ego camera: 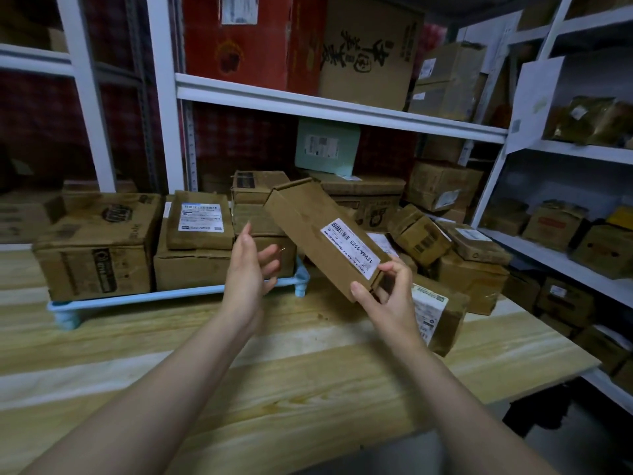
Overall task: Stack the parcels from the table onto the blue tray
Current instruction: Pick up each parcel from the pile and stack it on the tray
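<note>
My right hand (387, 296) grips the near end of a long flat cardboard parcel (308, 224) with a white barcode label, held tilted in the air above the wooden table (308, 382). Just left of the parcel my left hand (250, 269) is open, fingers relaxed, not touching it. The blue tray (137, 298) stands on short legs at the table's left and carries several brown parcels, with a labelled flat parcel (200, 219) on top. More loose parcels (442, 255) lie piled on the table at the right.
White metal shelving rises behind and to the right, filled with cardboard boxes. A labelled brown parcel (436, 317) lies on the table just behind my right hand. The table's right edge drops off near the shelves.
</note>
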`<state>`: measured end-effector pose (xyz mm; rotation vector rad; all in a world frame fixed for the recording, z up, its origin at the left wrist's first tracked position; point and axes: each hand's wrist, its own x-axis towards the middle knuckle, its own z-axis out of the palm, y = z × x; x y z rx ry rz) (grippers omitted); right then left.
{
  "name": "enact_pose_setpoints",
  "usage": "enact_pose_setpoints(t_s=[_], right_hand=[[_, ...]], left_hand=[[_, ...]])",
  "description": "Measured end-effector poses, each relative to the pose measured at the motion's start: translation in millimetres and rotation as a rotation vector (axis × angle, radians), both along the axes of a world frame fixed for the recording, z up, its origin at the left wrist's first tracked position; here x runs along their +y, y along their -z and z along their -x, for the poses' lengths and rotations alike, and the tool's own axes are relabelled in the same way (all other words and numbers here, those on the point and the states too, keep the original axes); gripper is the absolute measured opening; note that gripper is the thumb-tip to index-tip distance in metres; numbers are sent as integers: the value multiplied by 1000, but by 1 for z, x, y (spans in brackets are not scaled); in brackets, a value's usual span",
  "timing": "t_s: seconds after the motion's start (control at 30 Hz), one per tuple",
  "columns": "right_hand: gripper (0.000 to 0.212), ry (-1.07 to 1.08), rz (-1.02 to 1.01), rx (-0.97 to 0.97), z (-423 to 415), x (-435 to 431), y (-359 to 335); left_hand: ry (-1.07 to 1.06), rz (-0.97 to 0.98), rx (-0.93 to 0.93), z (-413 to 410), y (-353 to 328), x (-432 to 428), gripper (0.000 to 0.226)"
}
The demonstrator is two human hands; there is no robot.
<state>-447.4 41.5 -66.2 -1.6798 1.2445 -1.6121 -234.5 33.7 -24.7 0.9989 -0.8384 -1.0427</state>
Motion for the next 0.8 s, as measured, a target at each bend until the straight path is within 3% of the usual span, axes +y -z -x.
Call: enact_pose_setpoints(t_s=[0.37,0.5,0.53,0.67,0.8], right_hand=[[44,-16,-112,-16,7,13,1],[10,5,-159,-204,7,4,4],[10,-9,-163,-263,5,3,2],[49,-39,-249,-420,-6,-1,-4],[48,-52,-349,-445,-6,-9,1]], left_hand=[[6,-61,96,10,6,0,37],[-13,-129,135,5,16,2,40],[-13,-136,132,5,19,3,39],[-22,-167,150,0,27,2,36],[-42,-189,194,-8,32,1,48]])
